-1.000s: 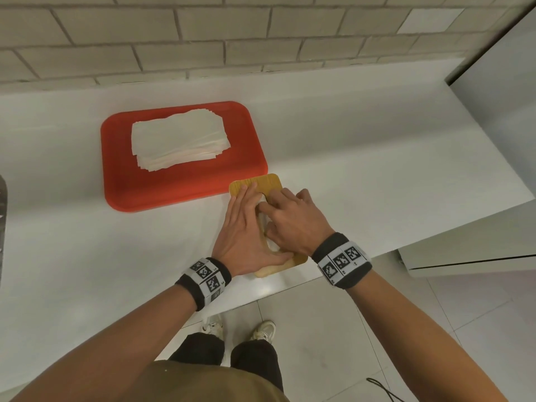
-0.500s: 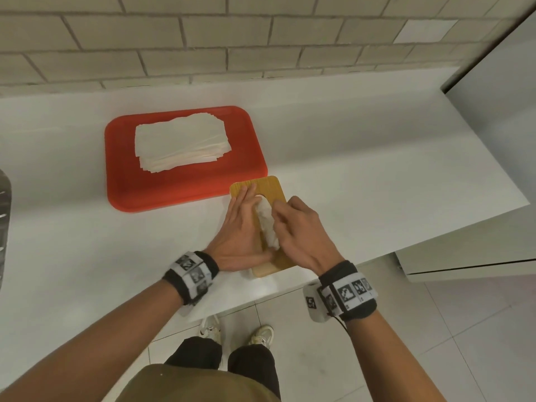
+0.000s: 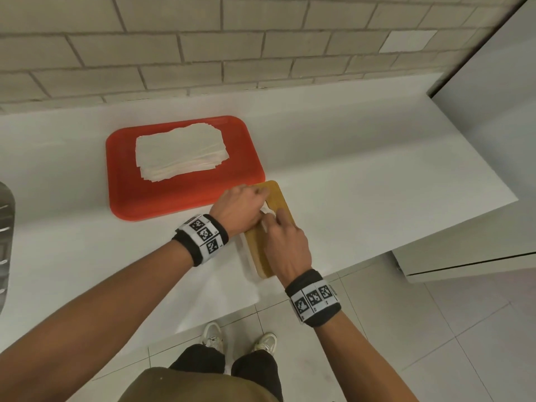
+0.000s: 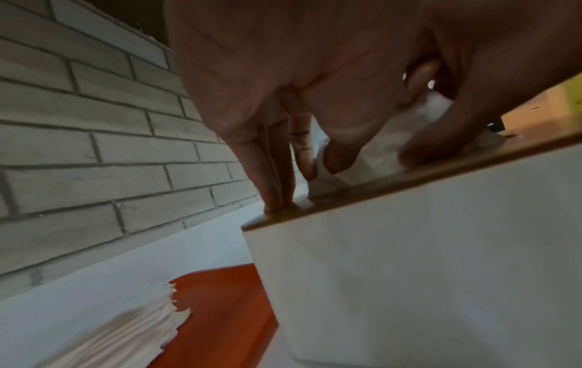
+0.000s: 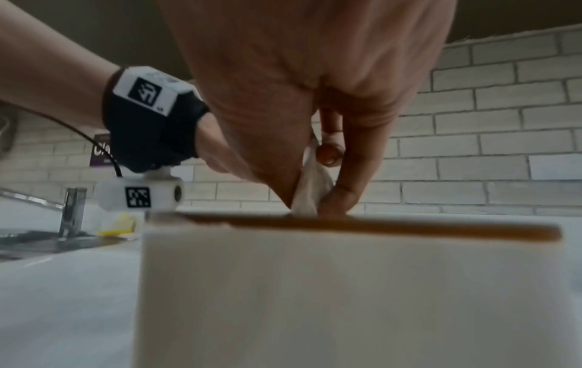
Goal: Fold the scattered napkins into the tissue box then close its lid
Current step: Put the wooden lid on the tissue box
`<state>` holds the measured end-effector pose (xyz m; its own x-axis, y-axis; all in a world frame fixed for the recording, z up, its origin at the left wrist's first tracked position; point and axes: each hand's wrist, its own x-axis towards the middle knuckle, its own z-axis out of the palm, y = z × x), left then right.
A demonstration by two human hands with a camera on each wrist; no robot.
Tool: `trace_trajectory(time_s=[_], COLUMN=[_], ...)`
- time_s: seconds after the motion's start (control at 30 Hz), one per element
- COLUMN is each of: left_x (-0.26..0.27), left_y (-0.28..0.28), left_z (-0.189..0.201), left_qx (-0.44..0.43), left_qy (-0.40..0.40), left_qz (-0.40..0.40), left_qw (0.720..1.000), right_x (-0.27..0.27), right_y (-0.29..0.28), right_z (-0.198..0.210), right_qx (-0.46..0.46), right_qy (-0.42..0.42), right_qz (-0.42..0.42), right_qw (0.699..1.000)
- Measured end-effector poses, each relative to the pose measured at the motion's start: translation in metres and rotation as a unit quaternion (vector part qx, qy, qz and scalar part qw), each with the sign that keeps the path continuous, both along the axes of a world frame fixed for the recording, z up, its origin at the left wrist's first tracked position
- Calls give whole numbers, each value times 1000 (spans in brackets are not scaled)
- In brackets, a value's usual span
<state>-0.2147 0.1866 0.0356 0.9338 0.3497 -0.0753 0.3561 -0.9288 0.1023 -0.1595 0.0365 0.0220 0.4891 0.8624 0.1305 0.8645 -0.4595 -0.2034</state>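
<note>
A stack of napkins [image 3: 181, 153] lies on the red tray [image 3: 185, 192] at the left of the white counter [image 3: 377, 198]. Just right of it stands the tissue box [image 4: 409, 249], its wooden lid [image 3: 278, 198] on. The left hand [image 3: 237, 210] presses straight fingers [image 4: 274, 179] on the lid. The right hand [image 3: 285, 245] pinches a napkin [image 5: 310, 191] sticking out of the lid.

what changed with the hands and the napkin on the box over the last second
The left hand slid from the box's near half to the far end of the lid, fingertips pressing. The right hand now pinches the napkin at the slot. The stack on the red tray stayed.
</note>
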Motion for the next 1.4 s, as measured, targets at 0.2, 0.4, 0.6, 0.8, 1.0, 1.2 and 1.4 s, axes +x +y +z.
trace_trajectory(time_s=[0.2, 0.4, 0.6, 0.8, 1.0, 1.2, 1.4], left_x=[10, 11, 18, 16, 7, 2, 2], left_y=[14, 19, 31, 32, 30, 30, 27], left_z=[7, 1, 1, -4, -9, -3, -2], left_qx=[-10, -4, -38, -54, -55, -61, -9], left_qy=[20, -8, 27, 27, 23, -13, 24], left_qz=[-10, -11, -43, -51, -45, -2, 5], left_qw=[1000, 1000, 998, 997, 997, 998, 1000], right_x=[-15, -19, -11, -21, -18, -17, -11], right_y=[-3, -10, -12, -7, -16, -14, -9], right_z=[16, -5, -12, -35, -35, -28, -22], right_qx=[65, 1, 13, 38, 54, 51, 19], right_qy=[-17, -1, -12, -10, -32, -28, -40], right_qz=[-39, -65, -18, 41, 87, 66, 72], right_qw=[997, 998, 1000, 998, 994, 996, 996])
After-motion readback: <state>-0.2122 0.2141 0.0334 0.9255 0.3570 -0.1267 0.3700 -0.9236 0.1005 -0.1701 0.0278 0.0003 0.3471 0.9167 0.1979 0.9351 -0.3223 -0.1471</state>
